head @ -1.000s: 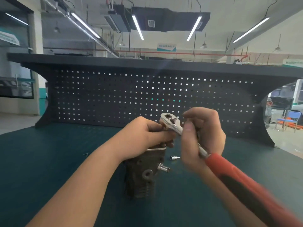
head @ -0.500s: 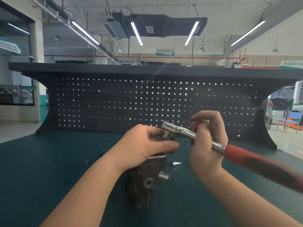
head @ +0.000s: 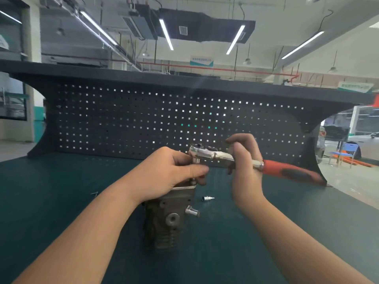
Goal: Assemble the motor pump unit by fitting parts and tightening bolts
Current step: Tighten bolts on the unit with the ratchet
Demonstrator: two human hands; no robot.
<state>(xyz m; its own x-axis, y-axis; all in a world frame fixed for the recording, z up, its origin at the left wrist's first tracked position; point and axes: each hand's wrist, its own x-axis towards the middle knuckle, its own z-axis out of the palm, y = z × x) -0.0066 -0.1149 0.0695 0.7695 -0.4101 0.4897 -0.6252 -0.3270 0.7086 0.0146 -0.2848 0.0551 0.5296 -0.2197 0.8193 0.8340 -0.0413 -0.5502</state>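
- Two hands at work over one dark green matted surface (head: 51, 201), with a black perforated back panel (head: 123, 119) standing behind it; mat looks slightly textured and should resist sliding.
- Motor pump unit (head: 170, 220): upright near the middle of the surface, directly under the left hand. Dark cast metal, ribbed low on its body, round boss on the front face, short bright pipe stub (head: 192, 212) jutting to the right. Judged heavy, rigid, stable on its base; best steadied from the top cap or gripped round the ribbed body, not by the stub.
- Ratchet wrench (head: 235, 158): chrome head and shank, red and black rubbery handle (head: 291, 171) reaching right. Stiff; polished shank probably slick, handle the surer hold and better leverage.
- Left hand (head: 172, 171): fingers curled around the bright socket under the ratchet head, just above the unit's top; grip clenched on that socket.
- Right hand (head: 244, 160): fingers wrapped over the chrome shank close to the head, not on the handle; grip grasping the wrench.
- Loose small socket or bit (head: 207, 198): bright metal, lying on the surface just right of the unit; light, likely to roll.
- Tiny metal piece (head: 94, 193): left of the unit, too small to identify.
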